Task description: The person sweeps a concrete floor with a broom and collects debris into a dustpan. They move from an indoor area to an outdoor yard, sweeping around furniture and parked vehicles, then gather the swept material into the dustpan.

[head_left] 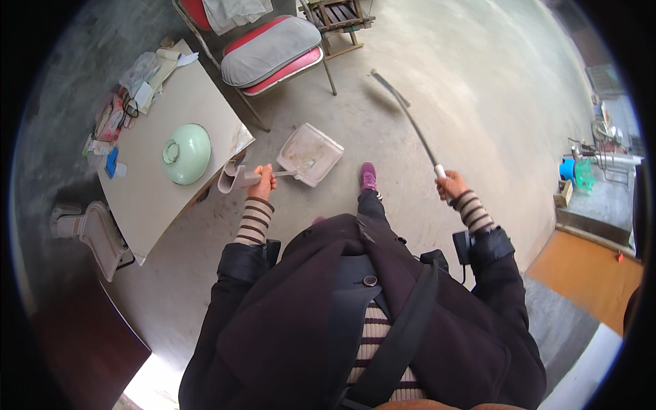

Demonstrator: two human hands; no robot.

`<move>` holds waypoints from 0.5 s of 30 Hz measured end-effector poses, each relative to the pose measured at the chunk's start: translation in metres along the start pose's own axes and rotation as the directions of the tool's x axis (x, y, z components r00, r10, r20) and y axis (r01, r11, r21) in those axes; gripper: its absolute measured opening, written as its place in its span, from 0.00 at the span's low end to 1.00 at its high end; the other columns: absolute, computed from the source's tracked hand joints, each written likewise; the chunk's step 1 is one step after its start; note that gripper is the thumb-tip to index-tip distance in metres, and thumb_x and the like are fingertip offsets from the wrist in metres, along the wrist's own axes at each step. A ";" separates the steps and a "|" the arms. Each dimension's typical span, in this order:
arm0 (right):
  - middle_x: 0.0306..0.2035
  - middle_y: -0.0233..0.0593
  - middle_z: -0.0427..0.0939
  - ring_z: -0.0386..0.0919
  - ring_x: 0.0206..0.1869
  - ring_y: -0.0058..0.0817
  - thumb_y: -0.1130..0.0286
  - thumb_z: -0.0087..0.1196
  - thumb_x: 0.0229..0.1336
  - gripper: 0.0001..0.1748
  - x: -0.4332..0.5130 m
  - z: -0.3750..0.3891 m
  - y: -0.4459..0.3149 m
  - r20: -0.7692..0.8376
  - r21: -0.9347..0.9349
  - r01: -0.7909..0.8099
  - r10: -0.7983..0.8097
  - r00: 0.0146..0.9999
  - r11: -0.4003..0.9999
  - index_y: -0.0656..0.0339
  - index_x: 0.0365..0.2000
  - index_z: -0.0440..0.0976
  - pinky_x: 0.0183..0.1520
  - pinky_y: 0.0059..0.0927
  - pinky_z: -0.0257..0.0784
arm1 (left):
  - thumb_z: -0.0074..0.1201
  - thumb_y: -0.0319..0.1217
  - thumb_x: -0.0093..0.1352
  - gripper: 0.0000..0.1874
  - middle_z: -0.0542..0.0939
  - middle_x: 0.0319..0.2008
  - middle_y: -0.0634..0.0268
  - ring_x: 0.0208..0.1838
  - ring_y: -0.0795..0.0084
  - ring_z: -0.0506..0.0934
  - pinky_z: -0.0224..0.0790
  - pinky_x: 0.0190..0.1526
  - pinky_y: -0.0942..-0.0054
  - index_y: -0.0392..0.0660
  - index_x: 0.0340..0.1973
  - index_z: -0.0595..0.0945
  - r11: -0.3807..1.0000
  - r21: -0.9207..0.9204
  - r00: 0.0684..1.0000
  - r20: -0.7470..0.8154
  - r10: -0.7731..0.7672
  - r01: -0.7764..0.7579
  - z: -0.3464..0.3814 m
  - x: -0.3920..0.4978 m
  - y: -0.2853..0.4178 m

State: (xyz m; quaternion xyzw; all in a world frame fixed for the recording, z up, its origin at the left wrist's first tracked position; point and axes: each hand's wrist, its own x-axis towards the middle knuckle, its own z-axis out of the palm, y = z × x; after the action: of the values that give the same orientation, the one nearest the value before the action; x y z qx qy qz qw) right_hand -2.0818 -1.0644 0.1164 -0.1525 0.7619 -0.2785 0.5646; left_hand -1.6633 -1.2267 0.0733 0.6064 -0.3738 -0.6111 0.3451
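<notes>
My left hand (262, 182) grips the upright handle of a pale plastic dustpan (300, 146), whose wide pan is in front of the hand, over the concrete floor. Some small debris shows inside the pan. In my right hand (452, 185) is the white grip of a long-handled broom (421, 134). The broom's dark head reaches forward and left, with blurred bristles at the floor. Beside my left hand stands a table (154, 205) bearing an upside-down pale green enamel basin (192, 154).
A red folding chair (274, 54) with a grey cover stands past the table, near a wooden stool (338, 23). Papers and bags (143, 82) line the table's far edge. Another chair (100, 236) is at left. Blue and green plastic items (576, 171) sit at far right, by an orange board (584, 277).
</notes>
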 end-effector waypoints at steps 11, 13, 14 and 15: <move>0.10 0.45 0.67 0.68 0.11 0.32 0.71 0.40 0.42 0.11 0.140 -0.097 -0.073 0.042 -0.705 0.028 0.003 0.999 0.708 0.72 0.20 0.64 0.13 0.32 0.62 | 0.43 0.33 0.59 0.13 0.67 0.13 0.69 0.14 0.83 0.64 0.58 0.14 0.84 0.44 0.15 0.65 0.999 0.011 0.995 -0.091 -0.045 0.046 0.133 0.046 0.019; 0.12 0.43 0.67 0.67 0.13 0.27 0.70 0.42 0.42 0.09 0.107 -0.131 -0.084 0.078 -0.657 0.028 0.031 0.996 0.754 0.67 0.24 0.65 0.14 0.29 0.62 | 0.43 0.34 0.59 0.12 0.67 0.14 0.69 0.15 0.83 0.64 0.60 0.15 0.84 0.44 0.15 0.66 0.998 0.036 0.996 -0.076 -0.042 0.045 0.147 0.055 0.022; 0.11 0.36 0.63 0.63 0.12 0.23 0.71 0.43 0.43 0.08 0.089 -0.154 -0.096 0.132 -0.439 -0.072 0.144 0.981 0.896 0.66 0.24 0.64 0.13 0.26 0.60 | 0.43 0.35 0.60 0.12 0.68 0.14 0.70 0.16 0.83 0.65 0.60 0.16 0.84 0.45 0.16 0.66 0.997 0.050 0.996 -0.070 -0.053 0.057 0.153 0.061 0.023; 0.09 0.32 0.60 0.60 0.10 0.20 0.71 0.43 0.44 0.06 0.074 -0.172 -0.107 0.156 -0.362 -0.096 0.162 0.974 0.927 0.64 0.24 0.64 0.11 0.23 0.57 | 0.43 0.36 0.60 0.12 0.68 0.15 0.70 0.17 0.84 0.65 0.61 0.17 0.85 0.45 0.16 0.66 0.996 0.060 0.996 -0.063 -0.060 0.064 0.159 0.066 0.025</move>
State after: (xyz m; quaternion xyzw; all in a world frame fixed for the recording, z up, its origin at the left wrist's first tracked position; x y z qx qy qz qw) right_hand -2.2768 -1.1470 0.1586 -0.2254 0.7525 -0.0846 0.6130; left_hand -1.8242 -1.2906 0.0603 0.6466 -0.3631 -0.5906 0.3182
